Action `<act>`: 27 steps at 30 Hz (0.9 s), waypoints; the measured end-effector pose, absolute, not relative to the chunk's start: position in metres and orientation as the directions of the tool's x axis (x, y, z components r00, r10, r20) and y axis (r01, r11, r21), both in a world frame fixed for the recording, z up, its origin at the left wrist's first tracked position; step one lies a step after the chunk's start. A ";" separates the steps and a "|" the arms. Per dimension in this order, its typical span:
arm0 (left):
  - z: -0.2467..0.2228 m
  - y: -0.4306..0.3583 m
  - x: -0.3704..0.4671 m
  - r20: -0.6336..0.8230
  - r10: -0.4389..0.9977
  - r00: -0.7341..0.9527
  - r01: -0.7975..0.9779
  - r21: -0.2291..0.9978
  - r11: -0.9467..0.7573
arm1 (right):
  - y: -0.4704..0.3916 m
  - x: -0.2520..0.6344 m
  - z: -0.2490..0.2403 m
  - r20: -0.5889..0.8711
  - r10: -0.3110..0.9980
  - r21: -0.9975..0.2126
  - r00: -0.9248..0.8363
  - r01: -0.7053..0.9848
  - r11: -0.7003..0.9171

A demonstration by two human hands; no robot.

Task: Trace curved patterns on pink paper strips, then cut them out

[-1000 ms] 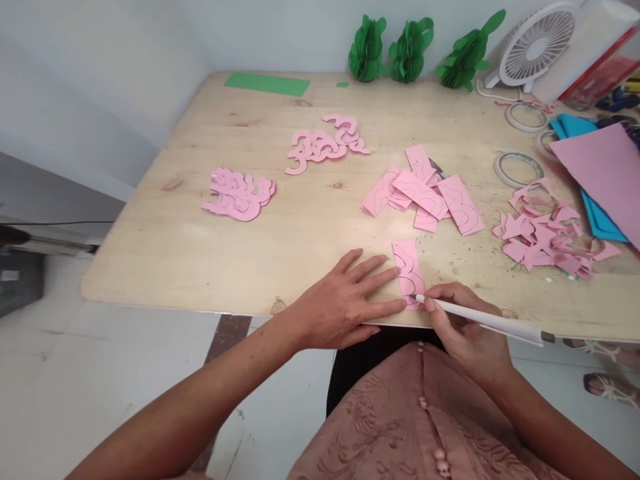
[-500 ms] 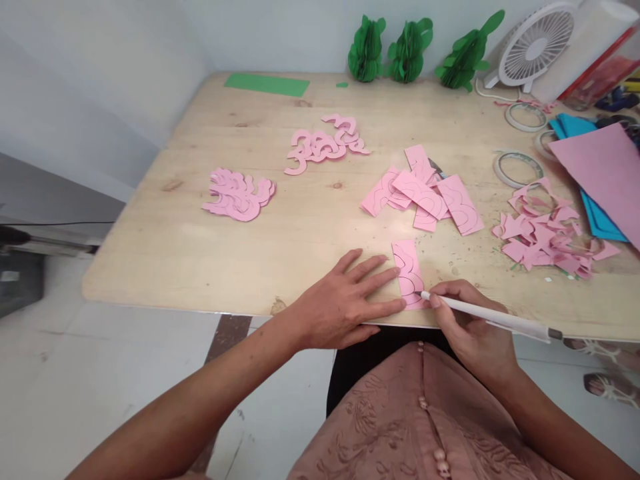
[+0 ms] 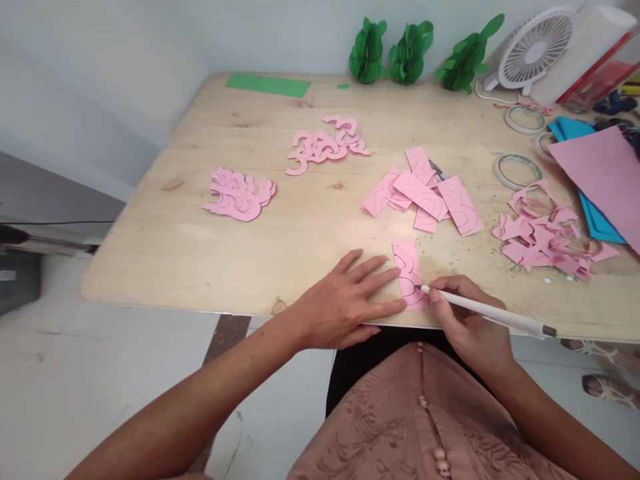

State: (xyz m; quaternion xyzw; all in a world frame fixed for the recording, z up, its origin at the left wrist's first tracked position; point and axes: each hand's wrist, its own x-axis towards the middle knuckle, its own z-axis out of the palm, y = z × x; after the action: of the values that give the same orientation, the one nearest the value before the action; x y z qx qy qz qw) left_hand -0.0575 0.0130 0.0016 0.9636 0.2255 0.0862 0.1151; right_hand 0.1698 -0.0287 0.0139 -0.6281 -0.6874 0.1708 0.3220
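A small pink paper strip (image 3: 409, 267) with dark curved lines lies at the table's near edge. My left hand (image 3: 350, 299) is spread flat beside it, with fingertips pressing on its left side. In my right hand (image 3: 473, 327) is a white pen (image 3: 490, 309), gripped near the tip and slanting down to the left. Its point rests at the curves on the strip's right half. Beyond the strip is a pile of pink paper pieces (image 3: 420, 193) with similar drawn curves.
Wavy pink cutouts (image 3: 240, 195) and more curved cutouts (image 3: 325, 143) lie left and centre. Pink scraps (image 3: 543, 237), tape rolls (image 3: 517, 170) and coloured sheets (image 3: 600, 173) fill the right side. Green paper figures (image 3: 367, 53) and a white fan (image 3: 537, 50) stand at the back.
The pen tip has shifted slightly up the strip, and the pen's back end has swung a little. My left hand stays where it was on the paper.
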 end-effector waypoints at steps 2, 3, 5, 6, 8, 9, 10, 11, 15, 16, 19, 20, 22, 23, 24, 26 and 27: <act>0.002 0.013 -0.058 0.111 0.454 0.884 0.415 0.259 -0.872 | -0.028 0.170 0.013 0.217 0.976 -0.652 -0.005 0.744 0.149; 0.002 0.013 -0.058 0.111 0.454 0.884 0.415 0.258 -0.872 | -0.028 0.169 0.012 0.210 0.978 -0.662 -0.007 0.735 0.147; 0.002 0.013 -0.058 0.111 0.453 0.885 0.414 0.259 -0.873 | -0.027 0.169 0.011 0.200 0.980 -0.679 -0.007 0.720 0.144; 0.001 0.014 -0.058 0.113 0.452 0.885 0.413 0.261 -0.873 | -0.027 0.169 0.010 0.199 0.980 -0.684 -0.007 0.716 0.144; 0.001 0.014 -0.058 0.117 0.450 0.885 0.409 0.262 -0.874 | -0.026 0.168 0.010 0.202 0.979 -0.687 -0.012 0.711 0.150; 0.000 0.014 -0.058 0.119 0.449 0.886 0.408 0.263 -0.875 | -0.025 0.167 0.010 0.203 0.979 -0.685 -0.017 0.712 0.155; 0.000 0.014 -0.058 0.120 0.448 0.886 0.406 0.263 -0.875 | -0.024 0.166 0.010 0.205 0.979 -0.681 -0.024 0.715 0.160; 0.000 0.014 -0.058 0.123 0.447 0.886 0.405 0.264 -0.875 | -0.024 0.165 0.010 0.208 0.978 -0.675 -0.029 0.719 0.165; 0.001 0.014 -0.058 0.134 0.444 0.886 0.399 0.267 -0.877 | -0.021 0.160 0.011 0.234 0.971 -0.651 -0.054 0.732 0.198; 0.001 0.014 -0.058 0.134 0.444 0.886 0.399 0.266 -0.878 | -0.021 0.158 0.011 0.240 0.969 -0.651 -0.063 0.730 0.208; 0.002 0.014 -0.058 0.131 0.445 0.886 0.402 0.261 -0.878 | -0.020 0.154 0.012 0.238 0.968 -0.660 -0.082 0.717 0.223; 0.002 0.014 -0.058 0.133 0.446 0.885 0.403 0.260 -0.878 | -0.021 0.154 0.012 0.233 0.969 -0.667 -0.080 0.712 0.219; 0.003 0.014 -0.058 0.135 0.447 0.884 0.405 0.258 -0.878 | -0.022 0.155 0.012 0.225 0.973 -0.684 -0.059 0.701 0.201; 0.003 0.014 -0.058 0.136 0.447 0.884 0.405 0.256 -0.878 | -0.022 0.157 0.011 0.222 0.974 -0.696 -0.041 0.693 0.187; 0.003 0.014 -0.058 0.135 0.447 0.884 0.405 0.256 -0.878 | -0.023 0.160 0.011 0.222 0.975 -0.709 -0.017 0.684 0.173; 0.004 0.014 -0.058 0.129 0.449 0.884 0.408 0.255 -0.877 | -0.025 0.166 0.010 0.220 0.975 -0.742 0.029 0.654 0.148; 0.004 0.014 -0.058 0.123 0.449 0.885 0.409 0.254 -0.877 | -0.027 0.170 0.010 0.218 0.975 -0.755 0.052 0.642 0.135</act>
State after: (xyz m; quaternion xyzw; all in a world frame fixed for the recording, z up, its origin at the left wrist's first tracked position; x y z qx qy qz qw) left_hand -0.0579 0.0142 0.0039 0.9645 0.2223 0.0896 0.1109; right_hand 0.1698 -0.0268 0.0096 -0.6195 -0.6522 0.2209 0.3767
